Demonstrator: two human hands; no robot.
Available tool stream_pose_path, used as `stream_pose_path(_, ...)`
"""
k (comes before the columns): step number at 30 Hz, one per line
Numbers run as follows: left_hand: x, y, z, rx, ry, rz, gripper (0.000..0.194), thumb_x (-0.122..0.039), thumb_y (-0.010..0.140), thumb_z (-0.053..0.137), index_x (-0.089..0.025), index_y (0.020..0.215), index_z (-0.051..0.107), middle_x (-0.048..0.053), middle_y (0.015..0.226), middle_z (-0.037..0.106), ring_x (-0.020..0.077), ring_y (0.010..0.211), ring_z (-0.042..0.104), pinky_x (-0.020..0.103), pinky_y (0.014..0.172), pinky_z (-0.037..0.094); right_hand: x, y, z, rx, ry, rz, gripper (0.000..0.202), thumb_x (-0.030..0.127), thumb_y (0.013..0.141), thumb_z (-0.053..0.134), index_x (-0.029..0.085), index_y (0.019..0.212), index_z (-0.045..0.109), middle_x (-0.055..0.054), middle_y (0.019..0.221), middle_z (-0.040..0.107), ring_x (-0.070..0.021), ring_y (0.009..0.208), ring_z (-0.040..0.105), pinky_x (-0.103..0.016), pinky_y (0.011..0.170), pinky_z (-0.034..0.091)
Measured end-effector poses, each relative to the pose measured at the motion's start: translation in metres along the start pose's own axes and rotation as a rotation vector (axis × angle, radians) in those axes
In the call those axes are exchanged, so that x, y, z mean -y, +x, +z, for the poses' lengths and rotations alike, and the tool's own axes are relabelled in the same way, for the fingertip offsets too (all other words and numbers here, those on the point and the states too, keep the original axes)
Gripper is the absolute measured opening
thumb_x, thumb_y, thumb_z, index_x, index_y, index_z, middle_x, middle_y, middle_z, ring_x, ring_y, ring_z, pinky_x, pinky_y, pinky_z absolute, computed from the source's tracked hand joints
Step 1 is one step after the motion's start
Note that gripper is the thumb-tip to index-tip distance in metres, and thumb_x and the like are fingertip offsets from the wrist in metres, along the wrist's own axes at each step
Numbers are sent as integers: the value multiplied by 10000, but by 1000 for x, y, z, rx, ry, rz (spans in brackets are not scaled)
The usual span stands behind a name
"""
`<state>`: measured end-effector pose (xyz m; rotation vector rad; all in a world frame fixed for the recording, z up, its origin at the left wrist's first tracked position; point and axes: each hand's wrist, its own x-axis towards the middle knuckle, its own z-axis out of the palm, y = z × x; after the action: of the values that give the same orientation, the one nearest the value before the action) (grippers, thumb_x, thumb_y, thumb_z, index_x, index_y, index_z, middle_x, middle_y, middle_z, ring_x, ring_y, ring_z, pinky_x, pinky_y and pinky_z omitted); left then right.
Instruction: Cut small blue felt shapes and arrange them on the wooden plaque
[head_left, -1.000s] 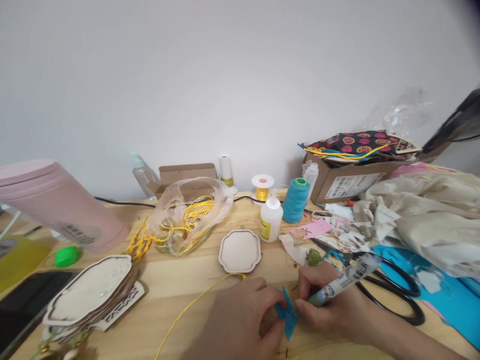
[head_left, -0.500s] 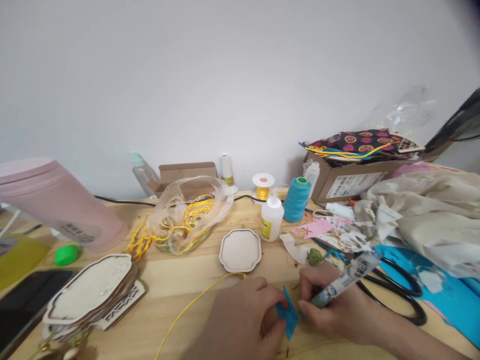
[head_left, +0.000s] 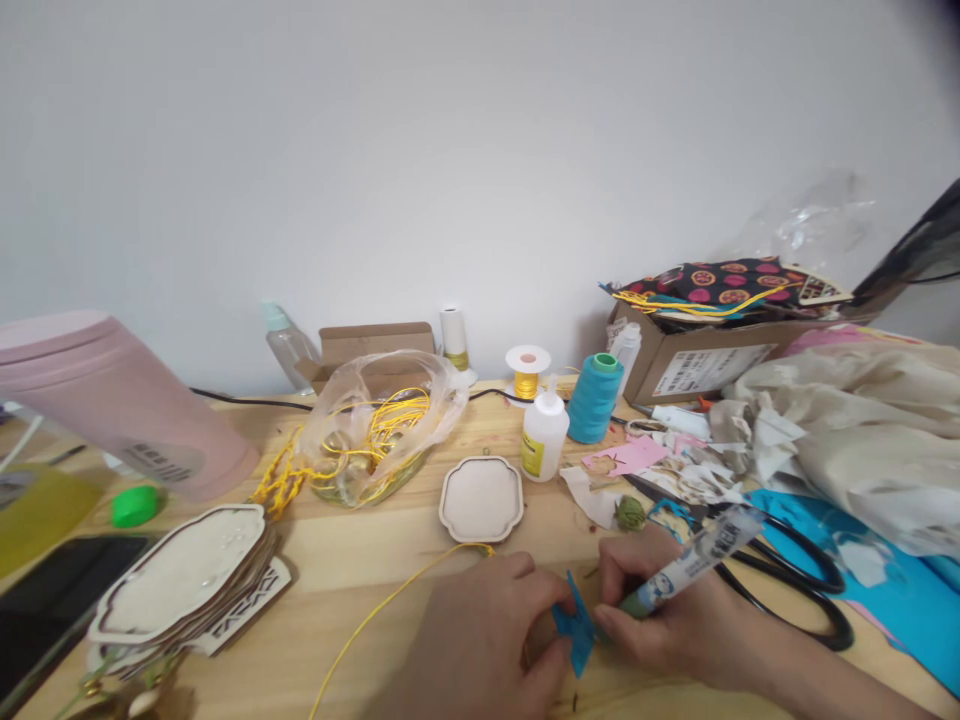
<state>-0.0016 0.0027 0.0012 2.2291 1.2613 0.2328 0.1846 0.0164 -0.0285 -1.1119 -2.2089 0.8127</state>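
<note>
Blue cutout (head_left: 577,635) sits pinched between the thumb and fingers of your curled left hand (head_left: 499,630) over the wooden table (head_left: 341,560), while your right hand (head_left: 660,610) closes around a printed-barrel pen (head_left: 694,563) angled toward it, black-handled scissors (head_left: 834,578) alongside

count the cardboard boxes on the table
2: one box at the back, behind the plastic bag of yellow cord; the other box at the back right, right of the blue thread cone. Clutter could hide more.
</note>
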Motion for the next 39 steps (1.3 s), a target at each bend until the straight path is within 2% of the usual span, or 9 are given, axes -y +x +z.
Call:
stream_pose_path(6, 0, 0, 0, 5, -21, -5, 160, -208, 700, 512, -290, 821, 578, -45, 692, 553, 125, 632, 511, 209, 519, 309, 2, -1, -1, 32, -15, 0, 162, 168, 659, 570, 175, 532, 470, 41, 467, 512, -80, 408, 425, -171, 386, 312)
stream_pose_path(31, -1, 1, -1, 1, -13, -7, 131, -205, 704, 509, -276, 793, 573, -45, 686, 550, 124, 629, 509, 209, 516, 308, -1, 0, 1, 28, 71, 21, 142, 176, 688, 572, 163, 565, 502, 29, 493, 526, -82, 419, 427, -170, 382, 300)
stream_pose_path(35, -1, 1, -1, 5, -8, -5, 130, -220, 715, 505, -282, 807, 574, -46, 691, 551, 124, 630, 511, 211, 521, 309, -1, 1, 1, 12, 104, 46, 142, 141, 669, 560, 163, 550, 485, 34, 475, 510, -82, 414, 422, -171, 382, 296)
stream_pose_path(39, -1, 1, -2, 14, -20, -11, 159, -211, 701, 520, -296, 825, 569, -52, 691, 550, 122, 627, 508, 205, 517, 308, 1, 5, -3, -8, 217, 117, 192, 193, 672, 560, 172, 518, 447, 44, 451, 453, -87, 406, 396, -183, 374, 296)
